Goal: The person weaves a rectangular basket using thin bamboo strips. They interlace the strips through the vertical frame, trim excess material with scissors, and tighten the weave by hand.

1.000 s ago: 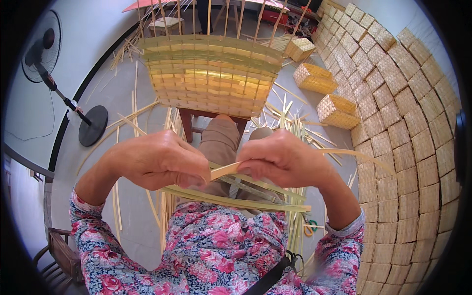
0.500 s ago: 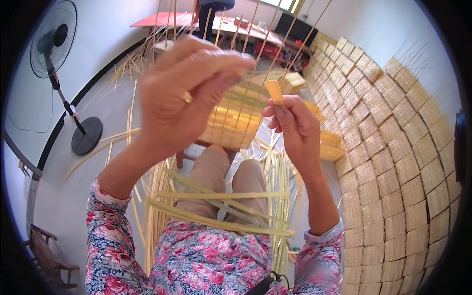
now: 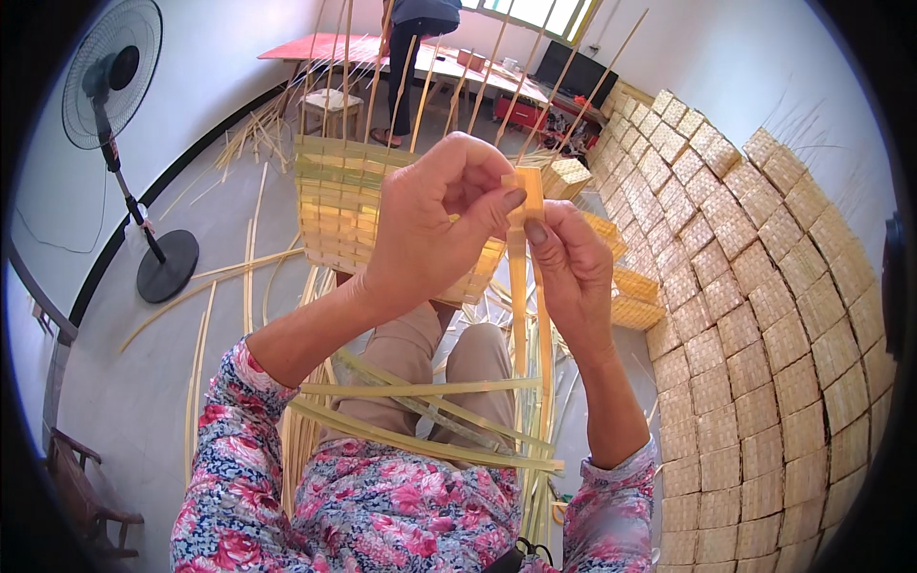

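Observation:
My left hand (image 3: 435, 229) pinches the end of a flat yellow bamboo strip (image 3: 531, 189) between thumb and fingertips. Close beside it, my right hand (image 3: 575, 267) grips the same strip, thumb on its face. Lengths of strip hang below the two hands, past my right knee. Behind my left hand stands a partly woven bamboo basket (image 3: 334, 202), which that hand partly hides. Thin upright stakes (image 3: 497, 67) rise from its top edge. Across my lap lie several green bamboo strips (image 3: 430, 389).
Stacked woven bamboo baskets (image 3: 755, 315) line the right wall. Loose strips (image 3: 250, 244) litter the floor. A black standing fan (image 3: 167, 265) is at the left, with a wooden chair (image 3: 91, 497) nearer. Another person (image 3: 411, 67) stands by the red table (image 3: 330, 46) at the back.
My left hand has come down and right, from an empty position above the basket, and now pinches the strip held in my right hand. More of the basket's left side shows.

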Motion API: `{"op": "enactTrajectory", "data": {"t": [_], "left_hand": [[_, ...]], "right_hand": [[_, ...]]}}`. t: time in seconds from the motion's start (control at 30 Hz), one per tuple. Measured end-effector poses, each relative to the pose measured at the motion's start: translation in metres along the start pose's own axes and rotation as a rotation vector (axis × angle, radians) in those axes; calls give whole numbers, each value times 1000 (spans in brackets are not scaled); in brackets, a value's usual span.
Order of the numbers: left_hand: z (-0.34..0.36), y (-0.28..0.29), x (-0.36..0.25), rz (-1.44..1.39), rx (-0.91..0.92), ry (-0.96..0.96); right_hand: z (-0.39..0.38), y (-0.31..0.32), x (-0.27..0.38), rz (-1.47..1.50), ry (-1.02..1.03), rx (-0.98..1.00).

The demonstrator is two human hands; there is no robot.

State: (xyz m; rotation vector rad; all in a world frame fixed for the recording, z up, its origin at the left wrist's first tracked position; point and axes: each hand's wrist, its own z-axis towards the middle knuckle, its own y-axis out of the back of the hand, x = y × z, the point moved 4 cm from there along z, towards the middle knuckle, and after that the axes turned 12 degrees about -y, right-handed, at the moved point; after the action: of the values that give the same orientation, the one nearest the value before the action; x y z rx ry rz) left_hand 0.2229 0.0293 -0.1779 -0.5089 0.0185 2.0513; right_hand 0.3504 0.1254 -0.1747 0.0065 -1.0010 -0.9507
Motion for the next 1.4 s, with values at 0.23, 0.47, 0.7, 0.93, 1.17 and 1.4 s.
{"op": "enactTrajectory", "data": {"t": [0.23, 0.47, 0.7, 0.93, 1.17, 1.4], "left_hand": [[-4, 9, 8, 2, 39, 77], [-5, 25, 24, 108, -12, 118], [33, 88, 40, 175, -289, 169], [27, 229, 73, 205, -402, 306], [3, 247, 76, 225, -441, 373], [-5, 294, 72, 288, -403, 440]], "right_hand": [[3, -12, -15, 138, -87, 109], [10, -18, -29, 233, -190, 214], [3, -15, -72, 359, -494, 458], [-45, -2, -119, 338, -729, 716], [-70, -22, -127, 394, -832, 777], [-84, -36, -132, 423, -851, 919]]}}
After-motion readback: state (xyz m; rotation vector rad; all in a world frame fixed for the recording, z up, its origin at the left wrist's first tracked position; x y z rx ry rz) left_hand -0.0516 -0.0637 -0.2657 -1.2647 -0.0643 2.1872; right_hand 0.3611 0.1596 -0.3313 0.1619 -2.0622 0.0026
